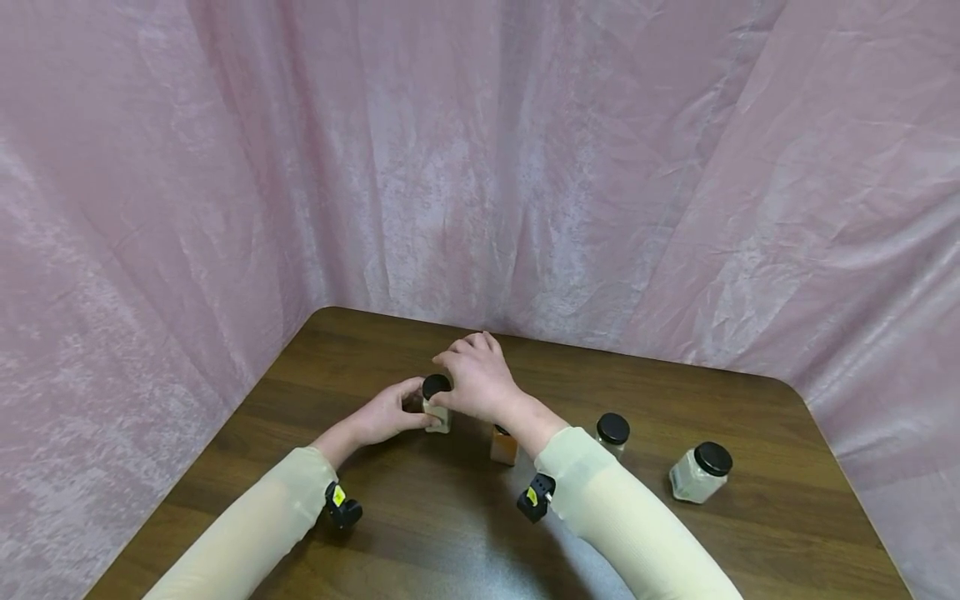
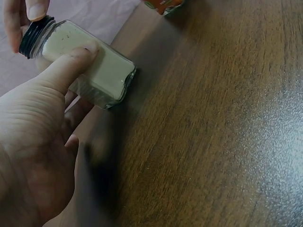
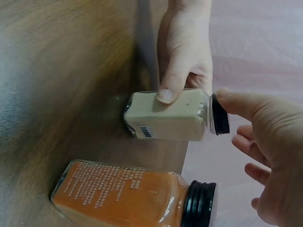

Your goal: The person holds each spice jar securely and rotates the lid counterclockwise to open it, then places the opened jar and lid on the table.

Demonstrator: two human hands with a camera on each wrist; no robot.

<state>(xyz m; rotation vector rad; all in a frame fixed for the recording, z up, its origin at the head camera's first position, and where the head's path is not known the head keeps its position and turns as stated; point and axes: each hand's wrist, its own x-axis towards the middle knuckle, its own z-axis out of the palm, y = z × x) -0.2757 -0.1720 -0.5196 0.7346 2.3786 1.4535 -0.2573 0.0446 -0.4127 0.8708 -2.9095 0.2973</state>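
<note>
My left hand grips a clear, square-sided spice jar by its body, thumb laid along one flat side. Pale cream powder fills the jar, which stands upright at the left of the table. Its black screw lid is on the neck. My right hand reaches over from the right and holds the lid at its edge, thumb on the near side and fingers curving round the far side. A barcode shows low on the jar in the right wrist view.
A jar of orange powder with a black lid stands close by, under my right wrist. Further right are a black-lidded jar, partly behind my sleeve, and a pale jar. Pink curtains hang behind the brown wooden table.
</note>
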